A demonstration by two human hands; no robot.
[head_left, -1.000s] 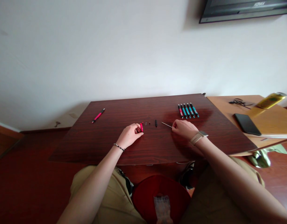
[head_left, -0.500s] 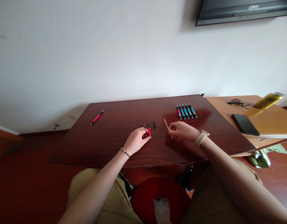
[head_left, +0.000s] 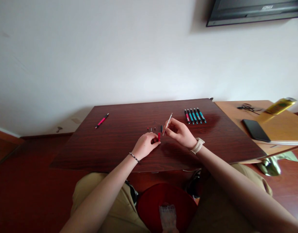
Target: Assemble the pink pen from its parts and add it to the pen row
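Note:
Near the middle of the dark table, my left hand (head_left: 145, 144) grips a short red pen barrel (head_left: 159, 137) between thumb and fingers, its open end up. Just right of it, my right hand (head_left: 179, 132) pinches a thin pale refill (head_left: 167, 123), which slants with its lower end close to the barrel. Behind my hands lie a small black pen part (head_left: 161, 128) and several tiny parts (head_left: 151, 129) in a row. A pink and black pen (head_left: 102, 121) lies at the left. Several teal pens (head_left: 196, 116) and a pink one (head_left: 187, 116) lie side by side at the right.
The dark table (head_left: 73, 152) meets a lighter wooden desk (head_left: 284, 129) on the right. On that desk are a black phone (head_left: 255, 130), a black cable (head_left: 247, 107) and a tilted yellow can (head_left: 280, 105). A screen (head_left: 255, 14) hangs on the wall.
My right hand has lifted the refill off the table and brought it left beside the red barrel. My left hand has shifted slightly right with the barrel.

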